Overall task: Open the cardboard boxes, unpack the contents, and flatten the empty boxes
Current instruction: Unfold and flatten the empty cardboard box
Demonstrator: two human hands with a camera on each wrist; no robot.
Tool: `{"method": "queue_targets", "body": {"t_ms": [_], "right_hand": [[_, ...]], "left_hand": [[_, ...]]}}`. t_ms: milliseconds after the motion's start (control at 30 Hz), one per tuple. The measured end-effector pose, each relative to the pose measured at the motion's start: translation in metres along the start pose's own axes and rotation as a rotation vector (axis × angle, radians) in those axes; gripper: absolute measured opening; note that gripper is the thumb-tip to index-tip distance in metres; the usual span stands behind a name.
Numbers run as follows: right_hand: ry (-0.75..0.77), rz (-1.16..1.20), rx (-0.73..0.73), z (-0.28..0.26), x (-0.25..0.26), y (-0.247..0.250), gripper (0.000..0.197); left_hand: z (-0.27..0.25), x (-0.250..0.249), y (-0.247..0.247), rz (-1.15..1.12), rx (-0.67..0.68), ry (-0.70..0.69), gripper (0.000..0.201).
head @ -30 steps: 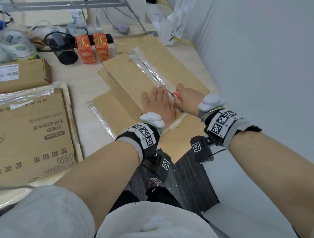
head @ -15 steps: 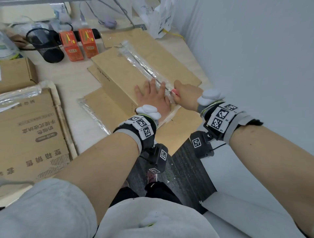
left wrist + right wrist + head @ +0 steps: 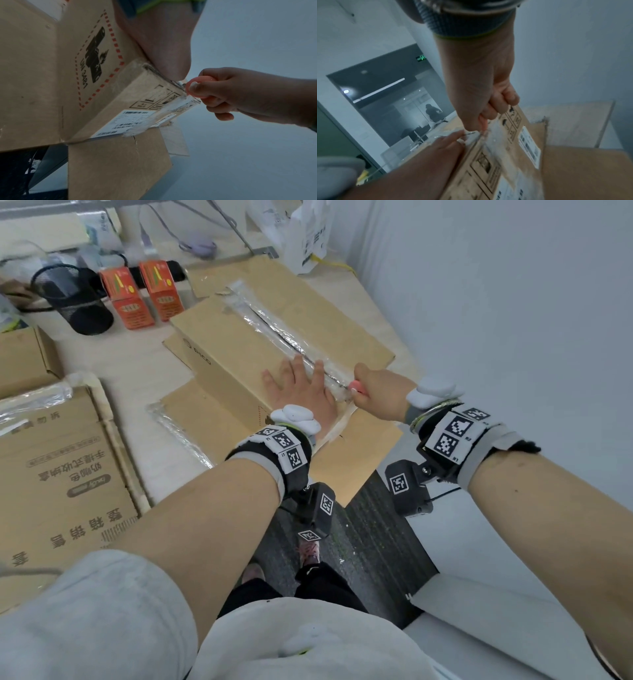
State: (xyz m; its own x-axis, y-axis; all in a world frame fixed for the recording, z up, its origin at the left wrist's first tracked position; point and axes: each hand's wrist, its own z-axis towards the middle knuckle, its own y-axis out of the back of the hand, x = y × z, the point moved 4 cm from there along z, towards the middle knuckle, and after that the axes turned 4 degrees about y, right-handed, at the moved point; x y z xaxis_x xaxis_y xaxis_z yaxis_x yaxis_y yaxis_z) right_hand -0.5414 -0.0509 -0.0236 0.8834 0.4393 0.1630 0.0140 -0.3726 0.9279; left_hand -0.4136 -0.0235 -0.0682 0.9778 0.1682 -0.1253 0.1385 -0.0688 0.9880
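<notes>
Right hand working a pink-handled cutter at the taped seam of a cardboard box, left hand pressing the lid.

The cardboard box (image 3: pixel 239 350) is sitting at centre frame on a flattened sheet of cardboard (image 3: pixel 356 453), its clear tape (image 3: pixel 274 326) running diagonally toward the upper left. The left hand (image 3: pixel 301 395) is lying flat on the lid, fingers spread straight. The right hand (image 3: pixel 380 392) is curling tightly round the pink-handled cutter (image 3: pixel 199 86) (blade mostly hidden) at the box's near edge. Two orange cartons (image 3: pixel 144 296) and a black mesh cup (image 3: pixel 72 299) are standing at upper left.

Matt cardboard box (image 3: pixel 239 344), glossy tape (image 3: pixel 274 330)
</notes>
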Motion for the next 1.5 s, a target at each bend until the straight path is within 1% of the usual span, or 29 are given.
{"method": "queue_targets", "body": {"t_ms": [100,167,233,333,433,567,633,667,733,800,833,900,967,1167,1333,1500], "right_hand": [[-0.004,-0.032,0.005,-0.001,0.000,0.002,0.023],[0.005,0.006,-0.009,-0.005,-0.003,-0.002,0.019],[0.002,0.011,0.010,-0.006,-0.003,-0.004,0.017],[-0.011,-0.012,0.011,-0.007,-0.002,-0.001,0.024],[-0.004,0.043,0.032,-0.008,-0.004,-0.002,0.016],[-0.026,0.068,0.085,-0.010,-0.003,0.005,0.016],[-0.042,0.080,0.086,-0.012,-0.004,0.007,0.016],[-0.056,0.100,0.070,-0.013,-0.004,0.009,0.016],[-0.077,0.156,-0.018,-0.015,-0.004,0.016,0.016],[-0.067,0.191,-0.117,-0.012,-0.002,0.025,0.016],[-0.054,0.198,-0.136,-0.009,0.001,0.026,0.017],[-0.022,0.165,-0.109,0.001,0.009,0.023,0.018],[0.003,0.112,-0.080,0.012,0.016,0.018,0.019],[0.034,0.017,-0.056,0.031,0.018,0.014,0.026],[0.027,-0.054,-0.054,0.034,0.021,0.009,0.025],[-0.011,-0.111,0.030,0.032,0.021,0.010,0.024]], "left_hand": [[0.001,0.000,-0.001,0.013,0.000,0.003,0.059],[0.002,0.000,-0.001,0.016,-0.001,0.001,0.059],[0.002,0.000,0.000,0.018,0.001,0.004,0.059],[0.002,0.000,0.001,0.017,-0.001,-0.001,0.058],[0.003,0.000,0.001,0.019,0.001,0.008,0.058],[0.001,0.000,0.001,0.033,0.020,0.004,0.059],[0.003,0.002,0.002,0.036,0.016,-0.004,0.059],[0.003,0.003,0.003,0.032,0.013,-0.010,0.059],[0.005,0.007,0.006,0.029,0.004,-0.046,0.059],[0.008,0.010,0.008,0.023,-0.037,-0.089,0.059],[0.007,0.012,0.008,0.016,-0.064,-0.100,0.059],[0.007,0.016,0.006,-0.004,-0.110,-0.093,0.063],[0.007,0.016,0.004,-0.012,-0.128,-0.085,0.065],[0.010,0.016,0.001,-0.018,-0.116,-0.071,0.064],[0.011,0.015,0.000,-0.013,-0.115,-0.068,0.063],[0.012,0.015,0.000,-0.004,-0.104,-0.066,0.064]]}}
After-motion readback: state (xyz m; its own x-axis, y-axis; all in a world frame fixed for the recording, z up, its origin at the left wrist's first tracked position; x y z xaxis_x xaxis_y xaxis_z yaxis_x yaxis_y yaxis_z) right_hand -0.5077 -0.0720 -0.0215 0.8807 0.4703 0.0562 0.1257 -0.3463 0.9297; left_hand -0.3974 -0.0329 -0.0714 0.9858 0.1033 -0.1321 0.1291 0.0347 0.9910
